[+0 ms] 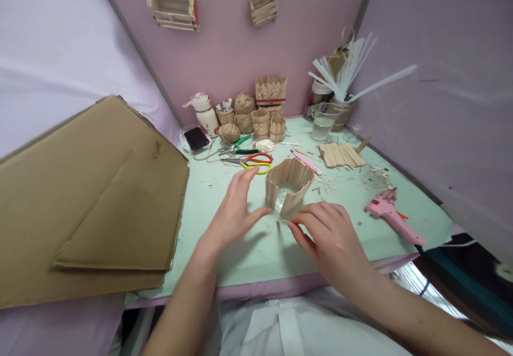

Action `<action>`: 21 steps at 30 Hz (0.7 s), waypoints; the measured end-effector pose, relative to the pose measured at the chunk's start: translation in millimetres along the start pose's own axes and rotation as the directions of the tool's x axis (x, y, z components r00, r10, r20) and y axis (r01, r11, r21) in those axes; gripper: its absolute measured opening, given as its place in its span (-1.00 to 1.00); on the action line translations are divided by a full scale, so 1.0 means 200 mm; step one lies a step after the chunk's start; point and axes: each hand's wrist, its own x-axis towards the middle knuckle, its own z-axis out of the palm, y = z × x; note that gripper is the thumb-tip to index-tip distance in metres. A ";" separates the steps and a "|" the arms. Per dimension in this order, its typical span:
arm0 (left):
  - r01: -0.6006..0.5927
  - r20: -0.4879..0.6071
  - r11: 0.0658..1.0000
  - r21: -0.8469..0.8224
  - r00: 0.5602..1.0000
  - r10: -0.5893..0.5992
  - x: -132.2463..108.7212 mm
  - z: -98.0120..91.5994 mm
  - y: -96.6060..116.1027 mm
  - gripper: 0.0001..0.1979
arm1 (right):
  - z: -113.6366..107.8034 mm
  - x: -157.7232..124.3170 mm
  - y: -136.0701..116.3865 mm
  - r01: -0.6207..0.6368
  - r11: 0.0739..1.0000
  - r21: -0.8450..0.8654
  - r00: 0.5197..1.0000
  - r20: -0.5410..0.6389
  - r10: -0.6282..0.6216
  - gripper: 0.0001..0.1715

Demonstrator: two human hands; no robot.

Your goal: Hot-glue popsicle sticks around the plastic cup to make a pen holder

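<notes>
A clear cup ringed with upright wooden strips [289, 182] stands on the pale green table, with a gap in the strips at its near side. My left hand [236, 206] is at its left, thumb and fingers spread apart and holding nothing. Just in front of the cup's lower right side, my right hand [326, 230] has thumb and index finger close together; whatever lies between them, if anything, is too small to name. A small dark sliver [278, 226] is on the table between the hands.
Cardboard sheets [120, 211] cover the left side. Scissors [256, 159], pliers [240, 150] and a pink cutter [306, 162] lie behind the cup. To the right are joined wooden strips [341, 155], scraps and a pink glue gun [395, 219]. A water cup [323, 126] stands behind.
</notes>
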 end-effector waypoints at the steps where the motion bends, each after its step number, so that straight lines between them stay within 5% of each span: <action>1: -0.077 0.087 0.996 -0.036 0.993 0.080 0.07 -0.02 -0.04 -0.18 | -0.02 0.00 0.01 -0.003 1.000 0.005 1.000 0.004 0.003 -0.87; 4: -0.238 0.236 0.965 -0.107 0.937 0.257 0.24 -0.03 -0.14 -0.46 | -0.06 -0.01 0.03 -0.006 1.000 0.021 1.000 0.008 0.006 -0.91; 8: -0.309 0.271 0.950 -0.049 0.911 0.311 0.29 0.05 -0.19 -0.87 | -0.08 -0.01 0.06 0.025 0.999 0.041 0.999 0.023 -0.026 -0.94; 15: -0.334 0.148 0.941 0.053 0.935 0.324 0.22 0.15 -0.11 -0.88 | -0.10 0.02 0.10 0.050 0.999 -0.010 0.998 0.034 -0.050 -0.95; 21: -0.341 0.175 0.940 -0.005 0.925 0.336 0.21 0.16 -0.09 -0.91 | -0.05 0.04 0.12 0.069 0.993 -0.096 0.995 0.075 -0.062 -0.95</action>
